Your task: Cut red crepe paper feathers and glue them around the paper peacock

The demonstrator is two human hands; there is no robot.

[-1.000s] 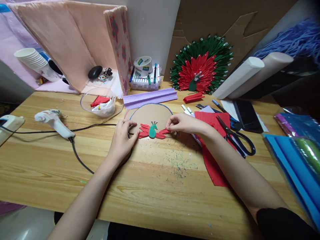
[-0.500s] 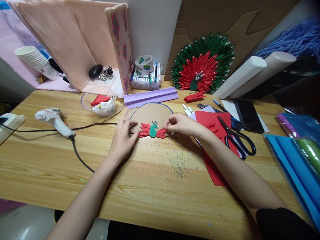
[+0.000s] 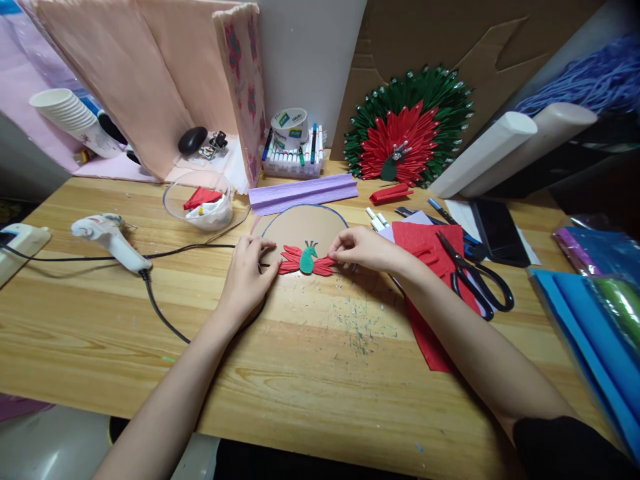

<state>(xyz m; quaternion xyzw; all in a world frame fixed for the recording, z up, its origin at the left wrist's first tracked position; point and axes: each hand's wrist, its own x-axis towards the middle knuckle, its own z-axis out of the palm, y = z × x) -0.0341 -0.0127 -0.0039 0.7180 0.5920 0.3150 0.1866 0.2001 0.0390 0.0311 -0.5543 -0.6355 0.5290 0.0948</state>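
A half-round piece of tan cardboard (image 3: 303,223) with a blue outline lies on the table. At its lower edge sits a small green peacock body (image 3: 307,261) with a silver crest, and red crepe-paper petals (image 3: 291,257) spread on both sides. My left hand (image 3: 247,270) rests at the cardboard's left edge, fingers apart, its thumb tip touching the left petals. My right hand (image 3: 357,248) pinches a red paper petal (image 3: 327,263) between thumb and forefinger, at the right side of the peacock body.
A white glue gun (image 3: 113,243) with a black cord lies on the left, near a clear bowl (image 3: 173,200). Black-handled scissors (image 3: 477,277) lie on red crepe paper (image 3: 435,347) at the right. A finished green-and-red peacock (image 3: 410,133) leans at the back. Green scraps (image 3: 360,333) litter the tabletop.
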